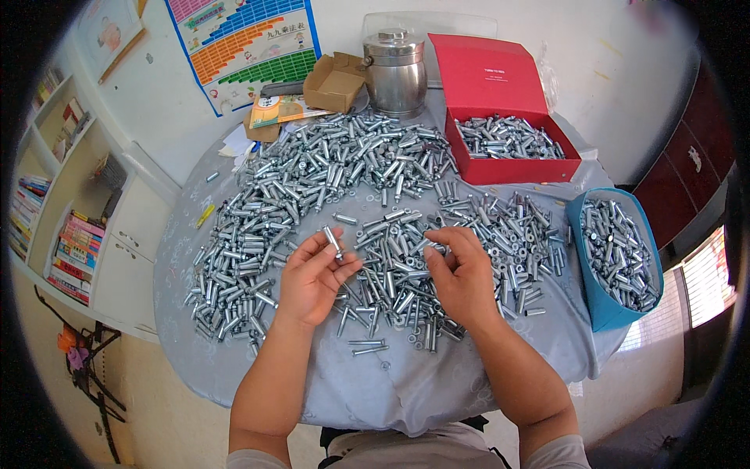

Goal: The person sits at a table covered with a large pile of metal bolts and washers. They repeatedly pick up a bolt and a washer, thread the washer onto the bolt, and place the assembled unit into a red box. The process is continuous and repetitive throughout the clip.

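My left hand [311, 283] holds a shiny metal sleeve anchor bolt [333, 242] upright between thumb and fingers, above the table. To the right, my right hand [462, 275] hovers over a pile of loose bolts, sleeves and washers [398, 289], its thumb and fingers curled; whatever they hold, if anything, is too small to make out. A big heap of anchor bolts [344, 160] arcs across the far and left side of the table. Small washers [512, 238] and sleeves lie mixed just right of my right hand.
A red open box [512, 172] full of bolts stands at the far right. Nearer is a teal bin [617, 319], also filled. Behind the heap are a steel pot [396, 82] and a cardboard box [334, 82]. The round table wears a grey cloth [336, 391]; a bookshelf [66, 180] stands left.
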Tool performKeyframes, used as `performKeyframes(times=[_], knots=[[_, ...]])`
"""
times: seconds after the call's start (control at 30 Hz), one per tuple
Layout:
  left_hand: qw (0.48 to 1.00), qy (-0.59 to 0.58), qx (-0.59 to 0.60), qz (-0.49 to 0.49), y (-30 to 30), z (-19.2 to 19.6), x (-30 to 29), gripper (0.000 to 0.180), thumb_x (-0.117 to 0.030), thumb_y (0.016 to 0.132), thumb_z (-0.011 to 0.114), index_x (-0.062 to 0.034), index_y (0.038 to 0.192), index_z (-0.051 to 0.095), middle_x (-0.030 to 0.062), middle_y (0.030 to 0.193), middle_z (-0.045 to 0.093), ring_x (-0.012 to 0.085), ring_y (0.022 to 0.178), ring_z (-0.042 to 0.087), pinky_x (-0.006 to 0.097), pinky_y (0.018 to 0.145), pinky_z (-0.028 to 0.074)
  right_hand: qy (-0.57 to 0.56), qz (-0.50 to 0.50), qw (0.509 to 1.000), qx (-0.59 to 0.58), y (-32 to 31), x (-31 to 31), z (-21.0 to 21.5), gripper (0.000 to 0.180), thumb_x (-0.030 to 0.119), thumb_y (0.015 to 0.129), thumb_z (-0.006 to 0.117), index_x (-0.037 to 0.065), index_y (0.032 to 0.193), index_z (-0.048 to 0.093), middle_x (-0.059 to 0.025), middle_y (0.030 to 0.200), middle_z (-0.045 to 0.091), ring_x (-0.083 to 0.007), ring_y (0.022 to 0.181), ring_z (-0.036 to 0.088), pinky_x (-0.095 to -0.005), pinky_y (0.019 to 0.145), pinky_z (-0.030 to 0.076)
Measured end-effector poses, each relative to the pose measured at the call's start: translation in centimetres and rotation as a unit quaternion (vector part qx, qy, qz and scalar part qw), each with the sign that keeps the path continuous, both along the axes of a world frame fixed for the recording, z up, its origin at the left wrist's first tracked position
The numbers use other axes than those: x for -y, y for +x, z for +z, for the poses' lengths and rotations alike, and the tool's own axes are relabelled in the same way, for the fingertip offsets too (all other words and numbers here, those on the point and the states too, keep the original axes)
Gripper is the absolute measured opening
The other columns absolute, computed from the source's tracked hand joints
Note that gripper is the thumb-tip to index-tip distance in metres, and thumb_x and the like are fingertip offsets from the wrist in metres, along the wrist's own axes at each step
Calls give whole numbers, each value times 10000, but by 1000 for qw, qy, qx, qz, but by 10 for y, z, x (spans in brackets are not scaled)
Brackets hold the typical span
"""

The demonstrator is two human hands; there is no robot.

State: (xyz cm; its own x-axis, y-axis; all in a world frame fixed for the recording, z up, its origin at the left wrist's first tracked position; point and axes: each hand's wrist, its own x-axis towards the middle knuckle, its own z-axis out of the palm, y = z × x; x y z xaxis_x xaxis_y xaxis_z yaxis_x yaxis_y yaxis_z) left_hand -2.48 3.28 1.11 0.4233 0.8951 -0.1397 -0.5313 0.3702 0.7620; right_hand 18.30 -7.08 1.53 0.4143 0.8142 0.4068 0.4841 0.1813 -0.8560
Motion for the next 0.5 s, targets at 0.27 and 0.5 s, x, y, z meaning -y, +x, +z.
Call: performKeyframes(times=[0.27,0.5], knots=[[970,153,-186,-21,-4,-13,2,233,-29,876,701,-26,1099,633,63,1034,682,182,906,676,334,819,580,-9,11,1000,-2,-1,1,1,188,66,904,669,12,1084,670,-130,1009,644,-197,718,638,-288,607,519],[970,209,-103,-75,14,-8,24,184,27,884,677,7,1063,638,111,1006,699,188,873,699,322,782,591,-27,90,995,-25,-6,5,0,169,134,926,673,10,1040,694,-126,886,690,-194,665,639,-300,611,505]])
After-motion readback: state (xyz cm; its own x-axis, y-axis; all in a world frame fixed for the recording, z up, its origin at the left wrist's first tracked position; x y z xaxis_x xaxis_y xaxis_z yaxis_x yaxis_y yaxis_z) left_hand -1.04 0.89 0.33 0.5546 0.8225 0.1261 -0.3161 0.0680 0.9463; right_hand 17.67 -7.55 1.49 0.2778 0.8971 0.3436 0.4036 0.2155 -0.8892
